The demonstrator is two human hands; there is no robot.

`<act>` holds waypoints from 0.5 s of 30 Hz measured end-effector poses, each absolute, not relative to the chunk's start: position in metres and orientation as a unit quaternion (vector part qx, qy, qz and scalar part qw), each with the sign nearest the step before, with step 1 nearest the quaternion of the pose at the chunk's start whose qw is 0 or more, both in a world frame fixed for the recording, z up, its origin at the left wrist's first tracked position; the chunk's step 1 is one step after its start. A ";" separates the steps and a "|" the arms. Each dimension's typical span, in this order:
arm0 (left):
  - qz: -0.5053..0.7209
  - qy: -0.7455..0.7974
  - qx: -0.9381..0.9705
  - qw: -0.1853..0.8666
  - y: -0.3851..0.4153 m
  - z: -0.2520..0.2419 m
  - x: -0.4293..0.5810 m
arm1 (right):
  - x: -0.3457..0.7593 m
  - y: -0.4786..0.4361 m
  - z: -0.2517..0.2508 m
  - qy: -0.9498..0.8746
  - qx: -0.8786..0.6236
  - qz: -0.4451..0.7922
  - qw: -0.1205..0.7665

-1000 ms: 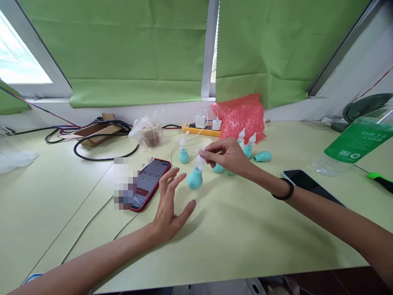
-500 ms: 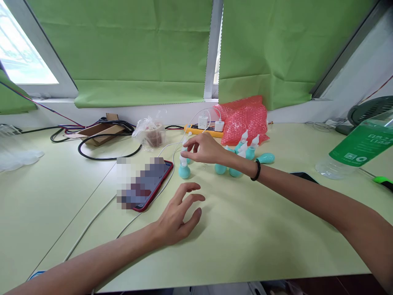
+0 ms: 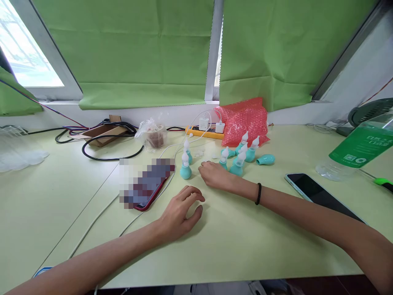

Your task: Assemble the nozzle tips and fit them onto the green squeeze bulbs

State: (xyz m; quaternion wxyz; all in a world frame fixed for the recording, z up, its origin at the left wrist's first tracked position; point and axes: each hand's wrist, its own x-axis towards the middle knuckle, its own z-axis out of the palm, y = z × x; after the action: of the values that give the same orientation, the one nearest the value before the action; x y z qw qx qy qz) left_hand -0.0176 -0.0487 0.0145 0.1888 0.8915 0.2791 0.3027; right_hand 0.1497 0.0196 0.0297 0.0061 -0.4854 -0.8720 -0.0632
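Green blinds [image 3: 147, 53] hang across the window, and below them we have a pale yellow-green table [image 3: 245, 246]. Right at the centre, a teal bulb [image 3: 186, 171] stands with its clear tip pointing up, and a second bulb [image 3: 188, 156] stands just behind it. Our right hand [image 3: 214, 175] is low over the tabletop, fingers bent together, between that front pair and a cluster of tipped bulbs [image 3: 236, 169] on the right; we cannot tell whether anything sits between its fingertips. Our left hand [image 3: 181, 211] is nearer to us, fingers curved, thumb apart, gripping nothing. Just beyond it lies a phone [image 3: 152, 194] in a red case, with a white cable alongside. Past the cluster, a loose bulb [image 3: 265, 159] lies on its side, and a red bubble-wrap bag [image 3: 244, 119] slumps against the wall. Out right, we spot a dark-screened phone [image 3: 322, 196] and a green-labelled bottle [image 3: 362, 143].
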 end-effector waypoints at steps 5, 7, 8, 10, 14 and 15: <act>0.301 0.313 0.879 0.199 -0.048 0.016 -0.017 | 0.155 0.028 0.025 -0.878 -0.477 -0.011 0.031; 0.309 0.337 0.864 0.208 -0.047 0.016 -0.016 | 0.154 0.027 0.027 -0.882 -0.468 0.017 0.054; 0.314 0.352 0.855 0.217 -0.047 0.016 -0.016 | 0.153 0.025 0.029 -0.883 -0.463 0.032 0.066; 0.329 0.378 0.829 0.246 -0.045 0.016 -0.015 | 0.151 0.020 0.034 -0.888 -0.447 0.066 0.085; 0.389 0.393 0.770 0.319 -0.042 0.014 -0.014 | 0.147 0.006 0.050 -0.815 -0.415 0.362 0.180; 0.404 0.391 0.757 0.332 -0.041 0.013 -0.014 | 0.147 0.003 0.053 -0.766 -0.409 0.451 0.206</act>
State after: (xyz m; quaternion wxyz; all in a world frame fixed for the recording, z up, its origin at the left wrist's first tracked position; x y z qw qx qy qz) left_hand -0.0139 -0.0413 0.0133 0.3317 0.7571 0.3915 0.4044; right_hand 0.1471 0.0032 0.0533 0.2058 -0.4091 -0.7662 0.4508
